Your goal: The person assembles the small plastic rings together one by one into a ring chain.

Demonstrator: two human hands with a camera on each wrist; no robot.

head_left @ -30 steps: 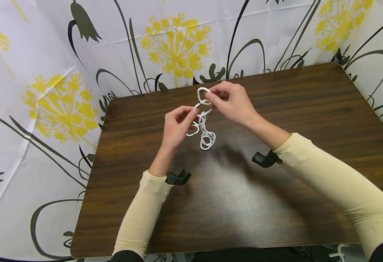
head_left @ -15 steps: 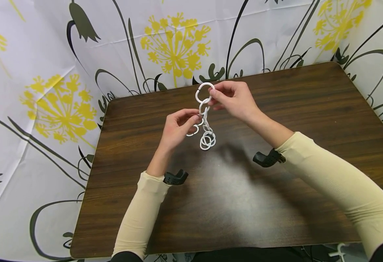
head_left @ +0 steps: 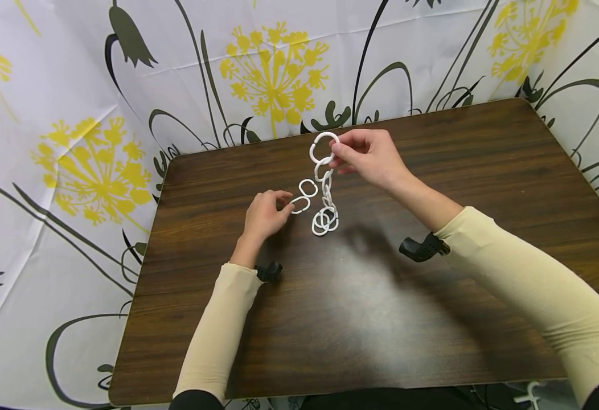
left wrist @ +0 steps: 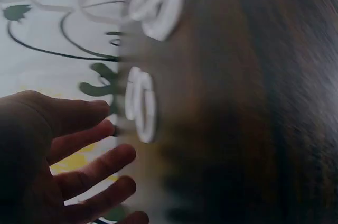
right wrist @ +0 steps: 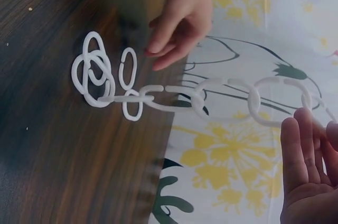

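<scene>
My right hand (head_left: pixel 368 156) pinches the top link of a white plastic link chain (head_left: pixel 325 134), lifted above the table. The chain hangs from it, its lower links lying in a small heap (head_left: pixel 320 234) on the tabletop. Left of the heap lie two white links (head_left: pixel 299 212) close together; whether they are joined I cannot tell. My left hand (head_left: pixel 267 215) is just left of them, its fingers loosely bent and holding nothing. In the left wrist view these two links (left wrist: pixel 150 113) are apart from the spread fingers. The right wrist view shows the raised links (right wrist: pixel 255 100) stretching toward the right fingers.
A dark wood-grain table (head_left: pixel 381 319) lies under both hands. Behind it and at the sides hangs a white cloth (head_left: pixel 187 68) with yellow and grey-green flowers. A black wrist camera mount (head_left: pixel 422 249) sticks out under the right sleeve.
My left hand has let go of the chain and moved left and down to the table. The right hand has shifted slightly right, and the chain now hangs more freely from it.
</scene>
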